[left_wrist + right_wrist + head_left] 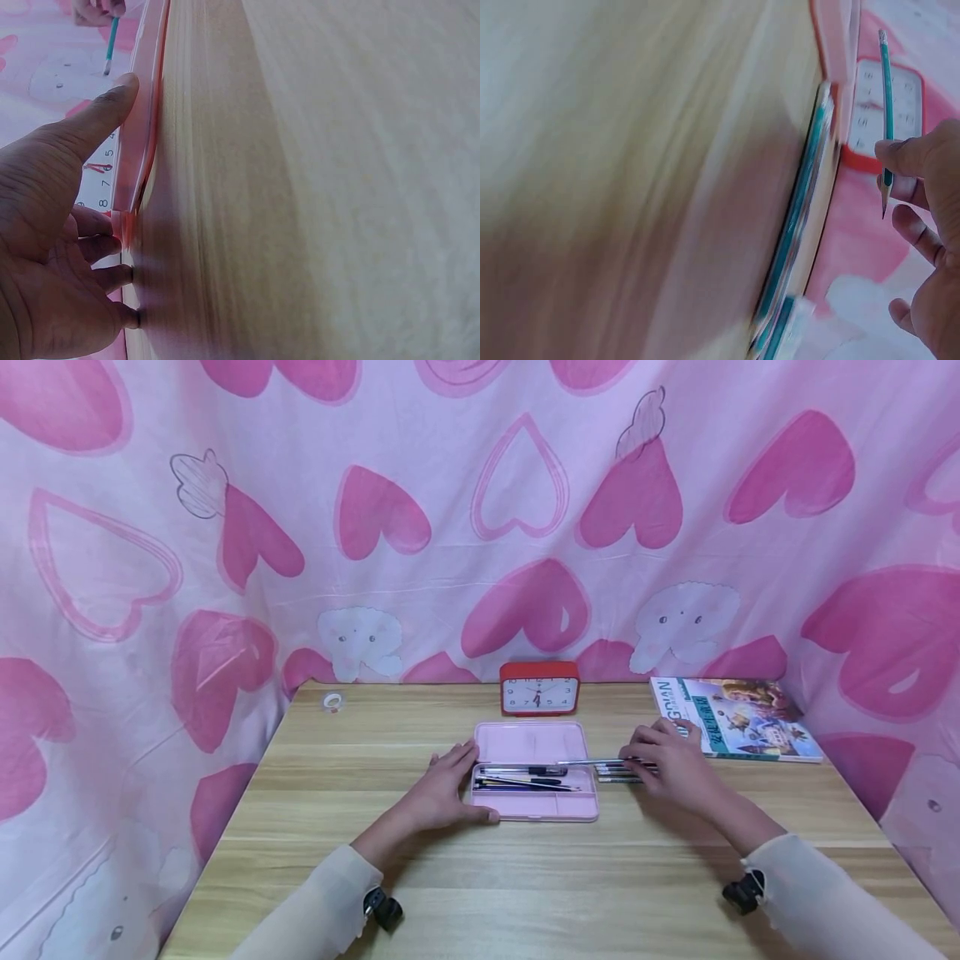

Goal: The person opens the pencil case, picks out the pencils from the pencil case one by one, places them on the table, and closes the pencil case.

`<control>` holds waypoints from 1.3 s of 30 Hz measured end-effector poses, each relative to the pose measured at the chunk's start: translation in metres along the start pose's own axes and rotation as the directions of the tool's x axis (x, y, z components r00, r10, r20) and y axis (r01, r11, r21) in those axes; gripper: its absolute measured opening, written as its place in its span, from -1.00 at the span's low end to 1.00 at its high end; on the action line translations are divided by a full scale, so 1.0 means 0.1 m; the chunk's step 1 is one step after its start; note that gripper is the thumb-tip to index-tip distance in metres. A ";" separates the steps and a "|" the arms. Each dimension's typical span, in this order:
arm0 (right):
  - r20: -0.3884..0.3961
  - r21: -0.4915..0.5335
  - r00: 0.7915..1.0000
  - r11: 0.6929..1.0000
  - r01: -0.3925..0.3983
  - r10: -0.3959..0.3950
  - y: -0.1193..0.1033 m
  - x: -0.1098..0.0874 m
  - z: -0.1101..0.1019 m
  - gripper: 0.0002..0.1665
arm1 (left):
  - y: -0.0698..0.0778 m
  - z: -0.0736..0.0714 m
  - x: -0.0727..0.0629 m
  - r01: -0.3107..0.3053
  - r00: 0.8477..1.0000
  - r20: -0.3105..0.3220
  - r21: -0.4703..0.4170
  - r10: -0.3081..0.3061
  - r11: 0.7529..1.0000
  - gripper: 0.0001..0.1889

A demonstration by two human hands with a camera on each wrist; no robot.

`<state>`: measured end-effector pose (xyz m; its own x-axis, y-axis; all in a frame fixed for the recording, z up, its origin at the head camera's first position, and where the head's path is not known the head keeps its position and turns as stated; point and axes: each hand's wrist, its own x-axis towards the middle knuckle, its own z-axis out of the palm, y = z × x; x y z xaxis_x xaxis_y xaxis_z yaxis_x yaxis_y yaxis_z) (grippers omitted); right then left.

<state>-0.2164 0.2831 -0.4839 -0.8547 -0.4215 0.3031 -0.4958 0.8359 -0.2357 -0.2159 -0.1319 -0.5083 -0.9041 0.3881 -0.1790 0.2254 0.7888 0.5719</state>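
A pink pencil case point(577, 810) lies with its lid laid back on the table. Several pens point(542, 770) and slim sticks rest in its back compartment. My left hand point(442, 793) spans the case's left side, thumb along the front wall and fingers extended toward the hinge and lid. To the right of the case, my right hand point(675, 768) pinches a green pencil point(888, 97) between thumb and fingers. Its sharpened tip points back under the hand, and the metal-banded end reaches toward the case. Beneath it, several more pencils point(799, 202) lie side by side on the table.
A red alarm clock point(540, 689) stands just behind the lid. At the back right lies a magazine-like book point(750, 718), close beyond my right hand. A small roll of tape point(332, 702) sits at the back left. A pink heart-patterned curtain point(420, 435) hangs behind the table.
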 end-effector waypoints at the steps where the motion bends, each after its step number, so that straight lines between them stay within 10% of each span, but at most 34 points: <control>1: -0.003 -0.004 1.000 1.000 -0.003 0.003 0.04 -0.04 -0.01 -0.75 | 0.00 0.00 0.00 0.000 1.000 0.001 -0.002 0.000 1.000 0.36; 18: 0.013 -0.042 0.997 0.997 -0.071 0.071 0.39 -0.55 -0.10 -0.73 | 0.02 0.00 0.00 0.020 1.000 0.005 0.000 -0.020 1.000 0.36; 39: 0.072 -0.056 0.989 0.990 -0.128 0.132 0.48 -0.63 -0.02 -0.71 | 0.02 0.00 0.00 0.020 1.000 0.004 -0.005 -0.020 1.000 0.35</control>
<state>-0.1862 0.3506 -0.5128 -0.9216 -0.3315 0.2018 -0.3725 0.9013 -0.2210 -0.2154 -0.1307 -0.5074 -0.9069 0.3744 -0.1931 0.2059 0.7940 0.5720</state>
